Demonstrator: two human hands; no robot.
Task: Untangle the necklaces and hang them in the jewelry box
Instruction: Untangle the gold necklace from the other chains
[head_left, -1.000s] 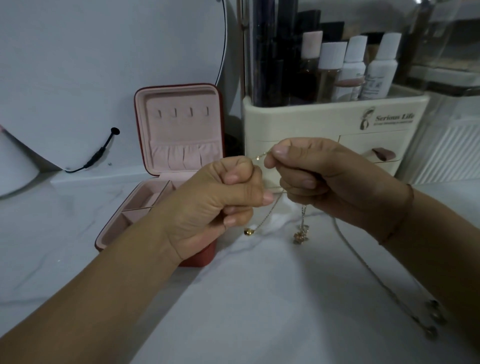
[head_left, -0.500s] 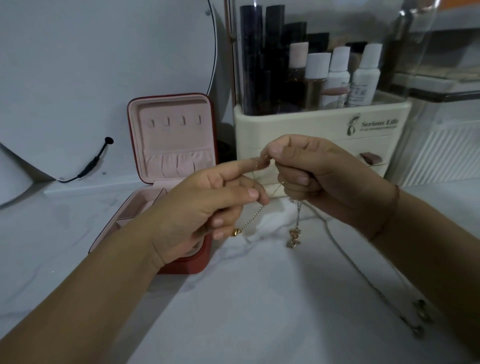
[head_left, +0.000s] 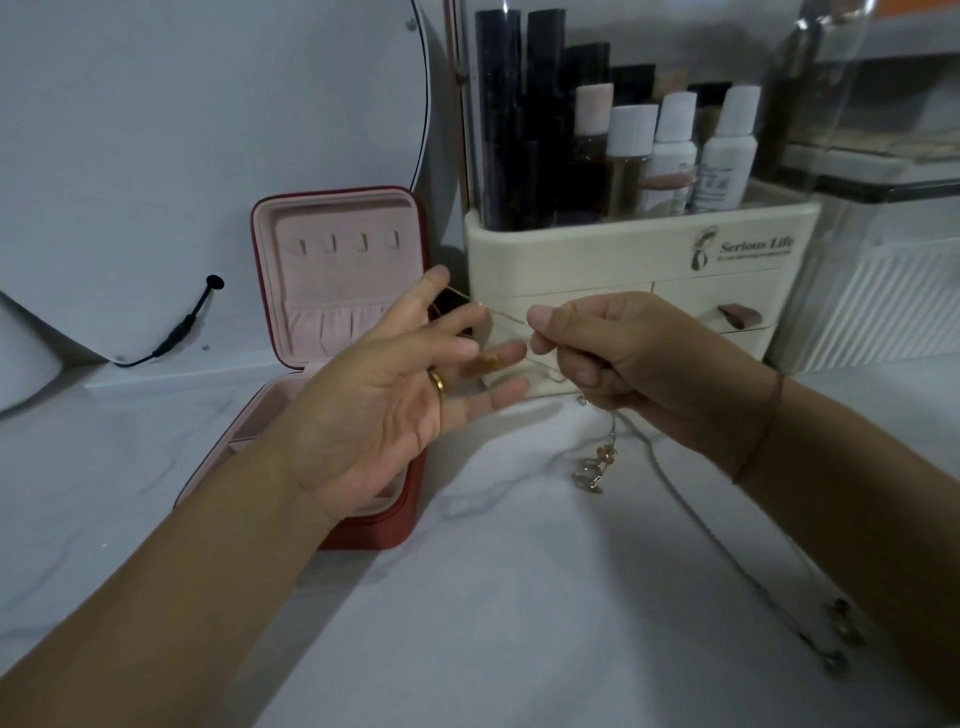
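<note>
White marble counter, left hand raised with fingers spread, gold chain across fingertips, right hand curled, pinching it

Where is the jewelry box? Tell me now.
Head view, left of centre: the jewelry box sits open behind the left hand, left of the cream organizer.

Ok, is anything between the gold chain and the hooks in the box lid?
Nothing visible. The four hooks in the open jewelry box lid are bare. The gold chain, stretched between the left hand and right hand, sits just right of them, with nothing between.
</note>
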